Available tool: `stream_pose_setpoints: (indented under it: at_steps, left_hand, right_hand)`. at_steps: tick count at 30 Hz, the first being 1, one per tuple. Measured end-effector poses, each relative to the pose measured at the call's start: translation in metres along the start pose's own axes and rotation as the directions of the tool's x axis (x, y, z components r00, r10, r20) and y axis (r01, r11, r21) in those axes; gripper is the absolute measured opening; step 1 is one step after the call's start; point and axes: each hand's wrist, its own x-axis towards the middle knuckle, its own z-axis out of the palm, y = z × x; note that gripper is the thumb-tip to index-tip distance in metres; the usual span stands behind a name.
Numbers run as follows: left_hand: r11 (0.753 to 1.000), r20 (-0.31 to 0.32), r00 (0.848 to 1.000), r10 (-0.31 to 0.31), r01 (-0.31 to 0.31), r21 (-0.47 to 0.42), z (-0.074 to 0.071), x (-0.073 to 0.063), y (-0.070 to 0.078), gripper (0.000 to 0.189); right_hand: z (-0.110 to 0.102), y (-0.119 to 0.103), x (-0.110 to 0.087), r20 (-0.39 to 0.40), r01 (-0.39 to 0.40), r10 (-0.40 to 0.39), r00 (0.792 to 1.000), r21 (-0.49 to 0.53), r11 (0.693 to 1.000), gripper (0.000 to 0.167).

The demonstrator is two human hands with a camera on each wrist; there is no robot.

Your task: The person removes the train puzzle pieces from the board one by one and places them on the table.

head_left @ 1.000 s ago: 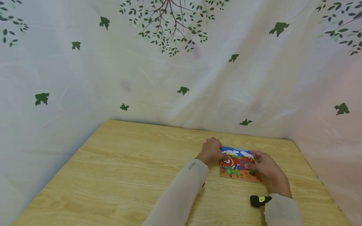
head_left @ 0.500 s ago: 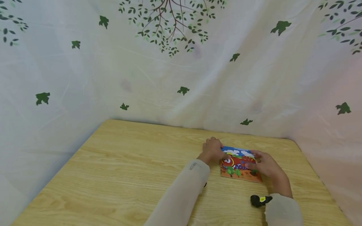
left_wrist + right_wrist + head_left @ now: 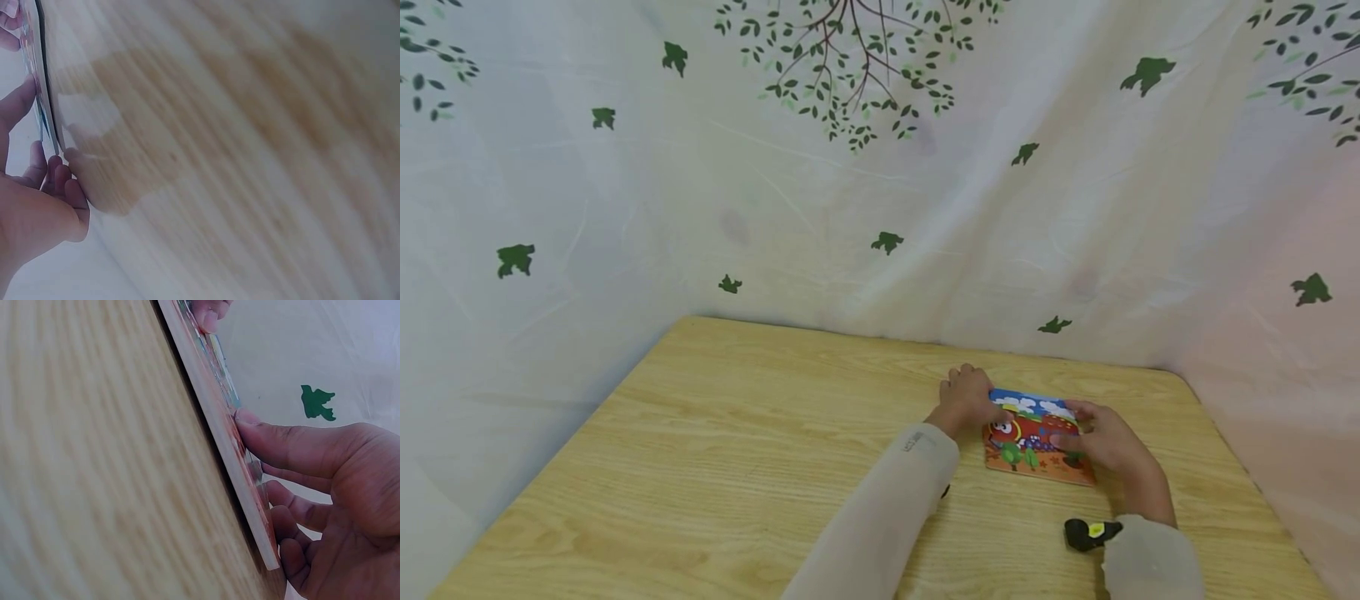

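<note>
A flat puzzle board (image 3: pixel 1033 429) lies on the table, toward the back right. Its picture has blue sky, white clouds, a red cartoon figure and orange ground. My left hand (image 3: pixel 966 398) grips its left end, thumb over the face and fingers at the top left corner. At the other end my right hand (image 3: pixel 1108 437) holds the right edge, its thumb on the picture. Seen edge-on in the right wrist view, the board (image 3: pixel 215 428) has a pale, thick rim, with thin pieces standing slightly proud of its face. The right fingers (image 3: pixel 294 506) curl along its side.
The wood-grain table (image 3: pixel 737 433) ends at a white cloth backdrop (image 3: pixel 820 208) printed with leaves and green birds. A black device with a yellow label (image 3: pixel 1096 530) sits at my right cuff. Light sleeves (image 3: pixel 880 508) cover both forearms.
Both hands keep their places on the puzzle board. The board and hands appear shifted very slightly to the right in the head view.
</note>
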Motion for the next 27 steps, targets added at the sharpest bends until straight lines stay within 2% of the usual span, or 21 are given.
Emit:
stream_pose_setpoints:
  at_steps: [8,15,19,23,27]
  left_hand:
    - [1.000,-0.017,1.000,-0.010,0.010,0.010,0.0020,0.0026,0.0031,0.055]
    - [0.995,0.019,1.000,-0.004,0.006,-0.098,0.0040,0.0045,0.0015,0.055]
    - [0.993,0.019,1.000,0.008,-0.005,-0.120,0.0042,0.0045,0.0015,0.053]
    - [0.993,0.008,1.000,0.012,-0.011,-0.118,0.0051,0.0045,0.0020,0.050]
    - [0.994,-0.006,1.000,0.009,-0.010,-0.106,0.0063,0.0050,0.0038,0.047]
  right_hand:
    - [0.0004,-0.0005,0.0014,-0.003,-0.011,0.011,1.000,0.001,1.000,0.083]
    - [0.0005,-0.0001,0.0033,-0.006,-0.009,0.009,1.000,0.006,1.000,0.082]
    - [0.0007,0.0014,0.0035,-0.006,0.000,0.000,1.000,0.011,1.000,0.082]
    - [0.0011,0.0038,0.0037,-0.007,0.097,-0.097,0.995,0.013,0.995,0.076]
    - [0.0009,0.0064,0.0053,-0.023,0.222,-0.222,0.975,0.002,0.975,0.065]
